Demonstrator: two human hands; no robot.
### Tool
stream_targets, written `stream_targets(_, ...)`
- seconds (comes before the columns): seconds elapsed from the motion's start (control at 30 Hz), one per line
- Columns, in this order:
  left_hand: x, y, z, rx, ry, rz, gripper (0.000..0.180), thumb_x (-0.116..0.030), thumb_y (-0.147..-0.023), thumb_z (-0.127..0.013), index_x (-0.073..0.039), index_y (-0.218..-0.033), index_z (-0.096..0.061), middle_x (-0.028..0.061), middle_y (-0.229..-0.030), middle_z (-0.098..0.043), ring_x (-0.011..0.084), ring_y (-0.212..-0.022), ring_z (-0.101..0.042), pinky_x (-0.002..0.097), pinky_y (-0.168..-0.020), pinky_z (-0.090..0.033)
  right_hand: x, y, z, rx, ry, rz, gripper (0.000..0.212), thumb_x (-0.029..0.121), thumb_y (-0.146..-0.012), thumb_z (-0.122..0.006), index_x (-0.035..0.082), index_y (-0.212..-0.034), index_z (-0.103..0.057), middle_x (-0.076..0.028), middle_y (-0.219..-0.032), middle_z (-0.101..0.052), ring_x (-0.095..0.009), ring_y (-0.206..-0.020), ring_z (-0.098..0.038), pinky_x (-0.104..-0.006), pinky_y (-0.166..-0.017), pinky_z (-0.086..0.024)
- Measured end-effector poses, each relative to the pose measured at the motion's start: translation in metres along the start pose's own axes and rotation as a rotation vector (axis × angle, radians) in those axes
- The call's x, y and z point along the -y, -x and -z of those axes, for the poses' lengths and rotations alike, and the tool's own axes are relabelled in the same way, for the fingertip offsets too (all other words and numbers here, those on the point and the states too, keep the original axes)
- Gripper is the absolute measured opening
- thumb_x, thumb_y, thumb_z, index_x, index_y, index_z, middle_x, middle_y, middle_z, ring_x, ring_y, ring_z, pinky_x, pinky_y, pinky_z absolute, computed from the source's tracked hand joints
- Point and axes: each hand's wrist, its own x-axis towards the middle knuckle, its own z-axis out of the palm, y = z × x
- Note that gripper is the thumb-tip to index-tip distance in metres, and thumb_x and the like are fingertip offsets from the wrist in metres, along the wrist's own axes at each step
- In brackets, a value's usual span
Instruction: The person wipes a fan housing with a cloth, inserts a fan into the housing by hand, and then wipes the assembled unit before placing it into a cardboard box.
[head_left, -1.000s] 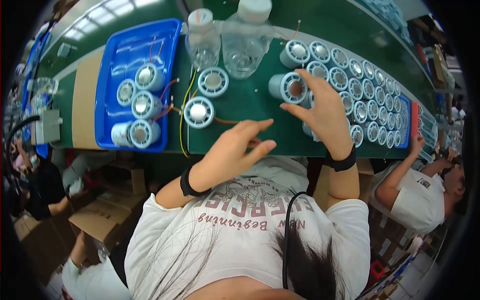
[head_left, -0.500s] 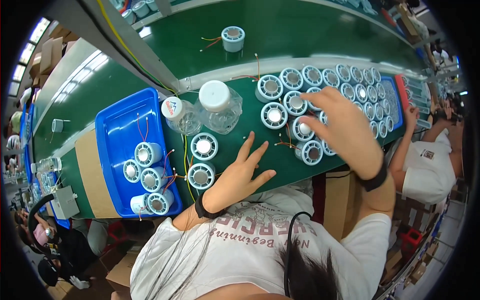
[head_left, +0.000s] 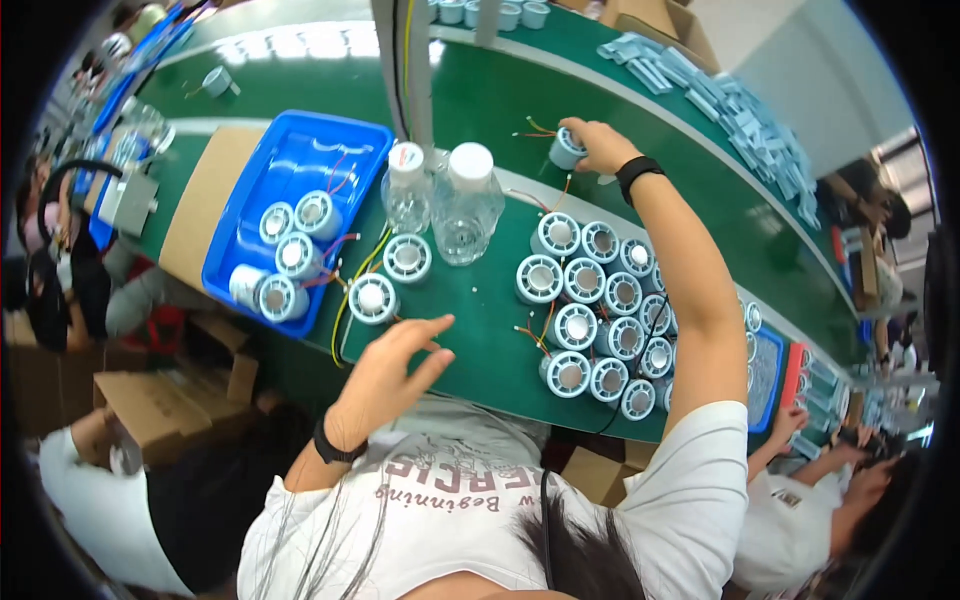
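Observation:
At the far side, my right hand (head_left: 605, 150) reaches over to the long green surface, its fingers closed on a light-blue cylindrical part (head_left: 564, 154) with thin coloured wires. My left hand (head_left: 395, 362) is open over the near table edge, fingers apart, holding nothing. Just beyond it are two similar cylindrical parts (head_left: 373, 298) with round metal discs in their tops. Close-set rows of the same parts (head_left: 584, 280) stand beneath my right forearm, which hides some of them.
A blue tray (head_left: 235, 240) at left holds several cylindrical parts. Beside it stand two clear plastic jars (head_left: 466, 215) with white lids. A metal post (head_left: 403, 70) rises behind them. Light-blue strips (head_left: 720, 100) lie piled at far right. A co-worker's hand (head_left: 790, 422) is at right.
My right hand has moved from the rows to the lone cylindrical part on the far surface and closed on it. My left hand stays open. The head view has shifted.

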Motion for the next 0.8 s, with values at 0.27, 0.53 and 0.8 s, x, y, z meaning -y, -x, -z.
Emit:
stream_targets(0.27, -0.025, 0.002, -0.023, -0.396, -0.078, -0.151, 0.047, 0.004, -0.078, -0.071, -0.003, -0.123, -0.061, 0.0133, -0.122, -0.062, 0.0201, -0.096, -0.067, 0.0304, -0.082, -0.053, 0.064, 0.087, 0.073, -0.119, -0.394, 0.314, 0.07, 0.001, -0.062, -0.082, 0.014, -0.125, -0.055, -0.005, -0.102, -0.065, -0.016, -0.09, -0.063, -0.0301, -0.074, -0.05)
stream_targets(0.53, -0.032, -0.03, -0.035, -0.486, -0.157, -0.649, 0.068, 0.0, -0.07, -0.081, 0.0, -0.131, -0.052, 0.0232, -0.13, -0.055, 0.0319, -0.113, -0.061, 0.0347, -0.092, -0.052, 0.168, 0.201, 0.089, 0.068, -0.88, 0.205, 0.073, 0.006, -0.061, -0.084, 0.012, -0.128, -0.054, -0.001, -0.105, -0.064, -0.006, -0.082, -0.054, -0.0207, -0.065, -0.042)
stream_targets(0.8, -0.016, -0.006, -0.015, -0.023, 0.696, -0.368, 0.056, -0.005, -0.074, -0.081, 0.005, -0.123, -0.055, 0.0177, -0.117, -0.062, 0.0213, -0.102, -0.065, 0.0321, -0.088, -0.055, 0.221, 0.262, 0.047, -0.126, -1.065, -0.024, 0.091, 0.007, -0.059, -0.088, 0.008, -0.139, -0.046, -0.01, -0.12, -0.059, -0.011, -0.091, -0.057, -0.0232, -0.075, -0.045)
